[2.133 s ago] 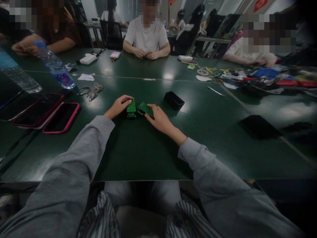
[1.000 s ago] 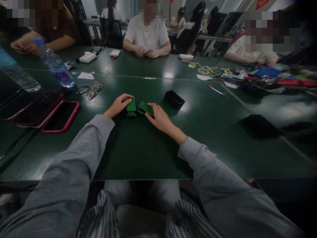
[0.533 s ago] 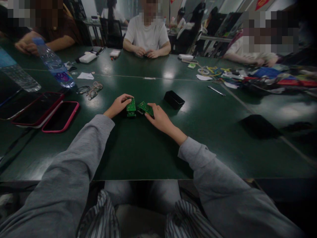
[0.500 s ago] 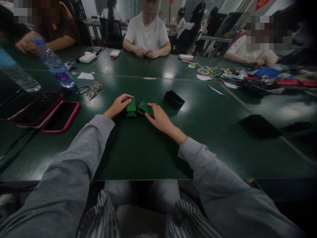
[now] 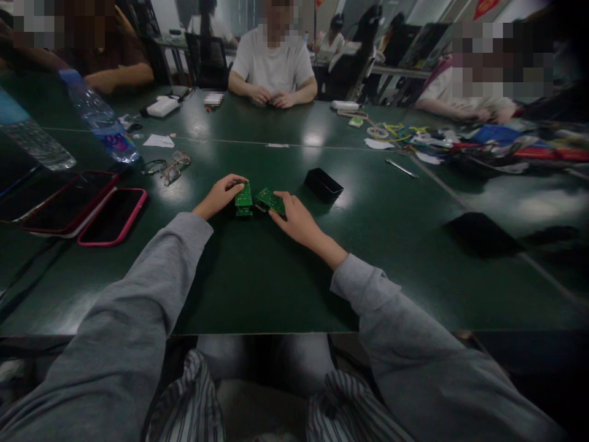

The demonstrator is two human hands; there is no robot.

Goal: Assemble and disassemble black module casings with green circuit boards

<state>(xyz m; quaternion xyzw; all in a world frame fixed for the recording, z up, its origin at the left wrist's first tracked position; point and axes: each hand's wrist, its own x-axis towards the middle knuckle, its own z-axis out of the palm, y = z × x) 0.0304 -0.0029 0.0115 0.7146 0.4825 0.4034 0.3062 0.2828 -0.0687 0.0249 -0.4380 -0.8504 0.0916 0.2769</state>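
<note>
My left hand [image 5: 223, 194] has its fingers closed around the left and far edge of a stack of green circuit boards [image 5: 243, 197]. Close beside it, my right hand [image 5: 299, 220] grips another green circuit board [image 5: 269, 201], tilted, with the thumb near its front edge and the fingers over its right side. A narrow gap parts the two board pieces. Just beyond my right hand sits a black open-topped box [image 5: 324, 185]. The undersides of both boards are mostly hidden.
Phones, one in a pink case [image 5: 113, 217], and two water bottles, one with a purple label [image 5: 102, 123], stand at left. Eyeglasses [image 5: 173, 168] lie nearer the middle. A wrench [image 5: 401, 168], tangled cables [image 5: 414, 136] and a dark flat object [image 5: 483, 234] are at right. Several people sit around.
My hands and the circuit boards look unchanged. At the far left, a person's hands have moved off the spot on the table where they rested.
</note>
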